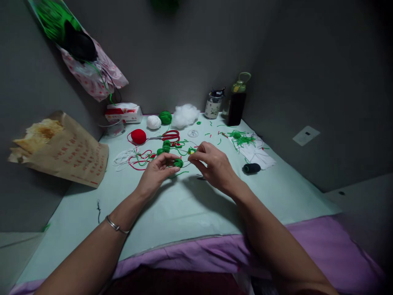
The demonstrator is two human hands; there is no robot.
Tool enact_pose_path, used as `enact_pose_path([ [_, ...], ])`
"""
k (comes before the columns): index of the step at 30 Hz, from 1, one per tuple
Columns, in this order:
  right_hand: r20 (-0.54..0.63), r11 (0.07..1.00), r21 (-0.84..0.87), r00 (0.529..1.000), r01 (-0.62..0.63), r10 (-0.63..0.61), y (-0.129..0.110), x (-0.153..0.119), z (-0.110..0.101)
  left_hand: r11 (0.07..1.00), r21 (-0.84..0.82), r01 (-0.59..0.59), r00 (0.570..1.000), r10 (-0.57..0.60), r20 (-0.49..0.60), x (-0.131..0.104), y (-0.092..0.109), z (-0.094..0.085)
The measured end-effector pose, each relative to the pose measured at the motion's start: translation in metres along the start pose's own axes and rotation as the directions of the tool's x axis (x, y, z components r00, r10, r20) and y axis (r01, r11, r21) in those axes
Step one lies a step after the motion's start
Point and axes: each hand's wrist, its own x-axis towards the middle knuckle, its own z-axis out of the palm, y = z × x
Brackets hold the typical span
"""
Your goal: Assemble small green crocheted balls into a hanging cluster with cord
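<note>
My left hand pinches a small green crocheted piece between thumb and fingers. Just to its right, my right hand is closed with thumb and fingertips together; what they grip is too small to make out. A thin dark strand runs between the two hands. Behind my left fingers lie small green yarn balls. Scissors with red handles rest farther back, near a red yarn ball. Under my right hand a dark pointed tip shows on the table.
White yarn ball, green yarn ball and white stuffing sit at the back. A pen cup and a bottle stand right of them. Green scraps and a black spool lie right; a paper food bag leans left.
</note>
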Motion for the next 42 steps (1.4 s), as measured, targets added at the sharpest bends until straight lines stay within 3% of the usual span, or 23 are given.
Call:
enact_pose_path([
  [6,0.016,0.997,0.066,0.999,-0.032,0.031,0.000,0.000,0.002,1.000,-0.023,0.009,1.000,-0.010,-0.014,0.001,-0.003,-0.001],
  [14,0.100,0.847,0.482,0.975,-0.223,0.200,0.005,0.006,0.000,0.991,-0.114,0.067,0.997,-0.064,0.030,-0.002,0.004,0.004],
  [20,0.149,0.796,0.550,0.968,-0.251,0.202,0.008,0.007,0.003,0.993,-0.095,0.064,0.996,-0.058,0.065,-0.003,0.004,0.005],
  [26,0.139,0.731,0.598,0.940,-0.330,0.311,0.010,0.006,0.015,0.998,-0.045,0.038,0.999,-0.037,0.013,-0.002,0.000,0.006],
  [30,0.093,0.823,0.478,0.949,-0.307,0.300,0.004,0.003,0.021,0.999,-0.002,0.037,0.999,-0.037,-0.018,-0.003,-0.003,0.005],
  [35,0.096,0.986,0.134,0.992,-0.097,0.084,-0.012,-0.002,0.026,1.000,0.018,0.015,0.997,-0.013,-0.071,-0.003,-0.003,0.008],
  [39,0.240,0.984,-0.171,0.971,0.043,-0.001,-0.018,-0.005,0.030,0.992,0.108,-0.061,0.995,0.069,-0.074,-0.003,-0.004,0.011],
  [42,0.172,0.983,-0.175,0.985,0.050,-0.020,-0.022,-0.006,0.027,0.979,0.179,-0.100,0.993,0.111,-0.052,-0.003,-0.006,0.012],
])
